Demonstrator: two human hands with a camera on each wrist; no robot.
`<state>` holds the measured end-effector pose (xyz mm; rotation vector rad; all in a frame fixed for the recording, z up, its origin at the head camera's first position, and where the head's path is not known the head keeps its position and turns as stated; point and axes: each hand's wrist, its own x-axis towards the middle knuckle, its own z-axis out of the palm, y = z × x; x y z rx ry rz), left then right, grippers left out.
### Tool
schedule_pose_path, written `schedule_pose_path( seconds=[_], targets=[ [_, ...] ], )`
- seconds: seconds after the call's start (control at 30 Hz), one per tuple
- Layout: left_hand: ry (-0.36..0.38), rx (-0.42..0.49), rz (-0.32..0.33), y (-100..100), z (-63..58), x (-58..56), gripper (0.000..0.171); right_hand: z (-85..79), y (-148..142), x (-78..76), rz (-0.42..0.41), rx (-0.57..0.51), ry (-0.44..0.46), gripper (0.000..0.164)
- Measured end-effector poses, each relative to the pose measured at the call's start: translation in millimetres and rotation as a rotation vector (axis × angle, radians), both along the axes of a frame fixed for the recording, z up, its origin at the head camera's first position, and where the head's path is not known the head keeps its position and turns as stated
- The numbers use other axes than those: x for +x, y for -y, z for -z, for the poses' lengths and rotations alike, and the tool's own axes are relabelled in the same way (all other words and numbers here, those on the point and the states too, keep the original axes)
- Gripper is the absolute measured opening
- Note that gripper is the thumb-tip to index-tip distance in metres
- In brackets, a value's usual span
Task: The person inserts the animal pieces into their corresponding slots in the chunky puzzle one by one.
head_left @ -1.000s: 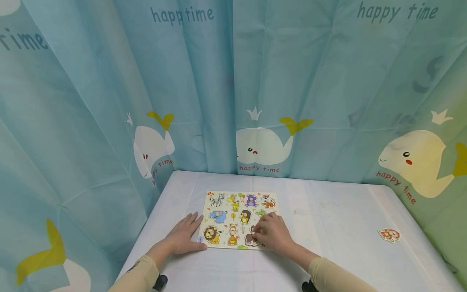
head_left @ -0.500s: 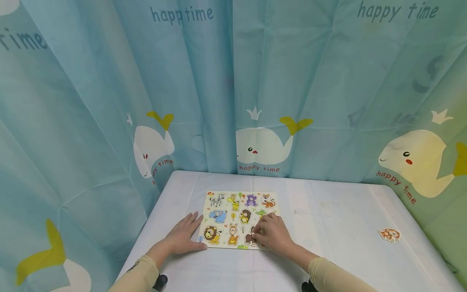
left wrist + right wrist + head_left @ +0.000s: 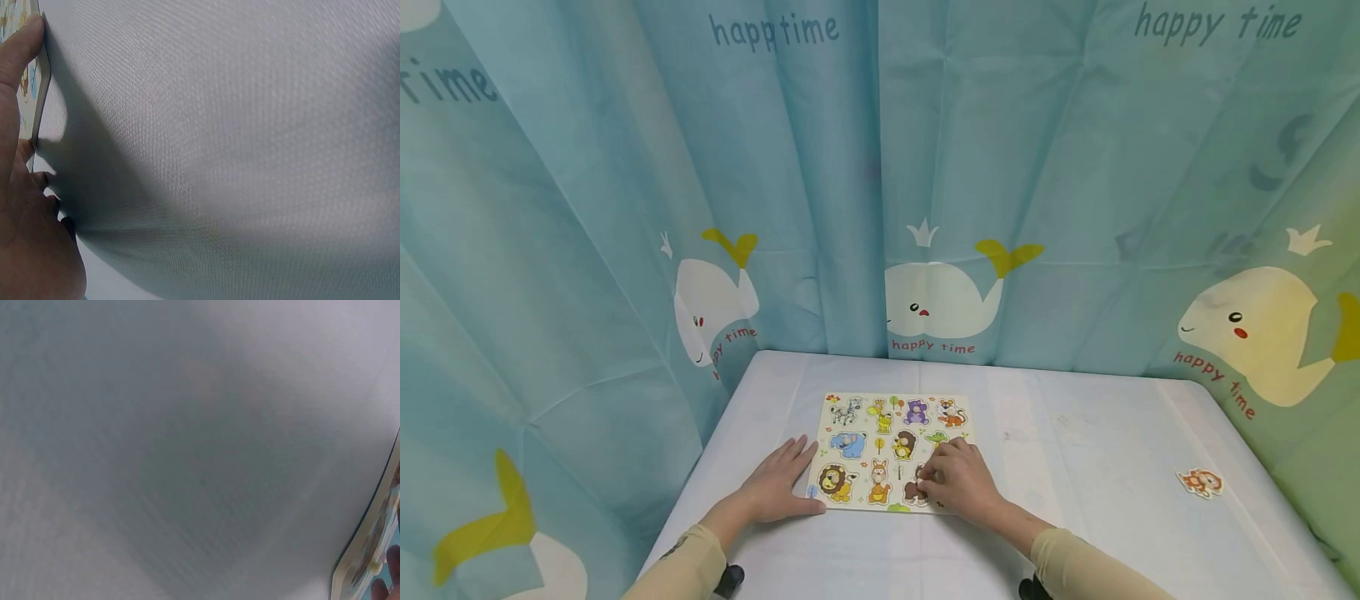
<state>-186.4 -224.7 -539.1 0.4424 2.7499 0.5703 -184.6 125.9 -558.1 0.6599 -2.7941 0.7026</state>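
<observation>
A cream animal puzzle board (image 3: 862,427) lies on the table, with rows of cartoon pieces such as a lion (image 3: 835,482), a kangaroo (image 3: 880,483) and an elephant (image 3: 847,445). My left hand (image 3: 775,483) rests at its left edge, fingers spread; in the left wrist view the thumb (image 3: 24,47) touches the board's rim. Over the lower right corner, my right hand (image 3: 962,479) pinches a brown animal puzzle piece (image 3: 913,489), partly covered by the fingers. That hand also hides part of a green crocodile piece (image 3: 937,437). In the right wrist view only fingertips (image 3: 394,559) show.
A loose orange-and-white animal piece (image 3: 1200,482) lies far to the right on the white-covered table (image 3: 1090,467). Blue curtains (image 3: 850,167) printed with whales hang behind the table and to its sides.
The brown piece has shifted very slightly under my right fingers. My left hand, the board and the loose piece have stayed where they were.
</observation>
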Motion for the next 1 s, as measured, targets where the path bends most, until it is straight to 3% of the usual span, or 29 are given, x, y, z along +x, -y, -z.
schedule_pose_path(
  seconds=[0.67, 1.0],
  targets=[
    [0.012, 0.017, 0.002, -1, -8.1, 2.5, 0.107, -1.4, 3, -0.6, 0.029, 0.038, 0.007, 0.015],
    [0.013, 0.008, -0.001, -1, -5.4, 1.4, 0.108, -14.6, -9, -2.3, 0.031, -0.015, 0.058, 0.006]
  ],
)
